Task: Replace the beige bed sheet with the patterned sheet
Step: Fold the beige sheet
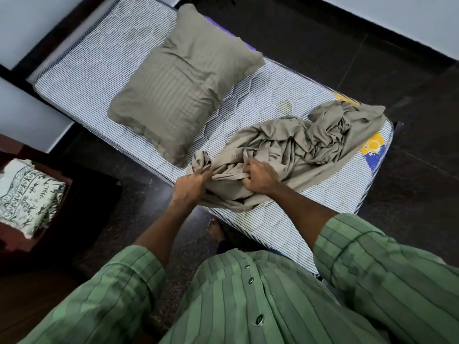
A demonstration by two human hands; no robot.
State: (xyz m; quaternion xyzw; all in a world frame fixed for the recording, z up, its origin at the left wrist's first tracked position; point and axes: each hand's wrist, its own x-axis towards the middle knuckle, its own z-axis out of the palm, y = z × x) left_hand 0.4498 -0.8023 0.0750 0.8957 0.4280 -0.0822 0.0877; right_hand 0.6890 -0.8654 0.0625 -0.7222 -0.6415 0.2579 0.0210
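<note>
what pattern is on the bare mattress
Thin dark stripes on white, across the mattress; seen in the head view.

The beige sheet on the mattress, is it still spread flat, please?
No, bunched up: the beige sheet lies in a crumpled heap, gripped by the left hand and right hand, leaving the striped mattress bare.

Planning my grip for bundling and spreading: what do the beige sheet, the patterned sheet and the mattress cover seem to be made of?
Beige sheet: thin woven cloth, cotton-like, slight sheen; it crumples into fine soft folds where the left hand and right hand grip it.
Patterned sheet: matte printed cloth, probably cotton; folded into a thick stack.
Mattress cover: striped quilted fabric, puckered stitch lines, smooth finish.
</note>
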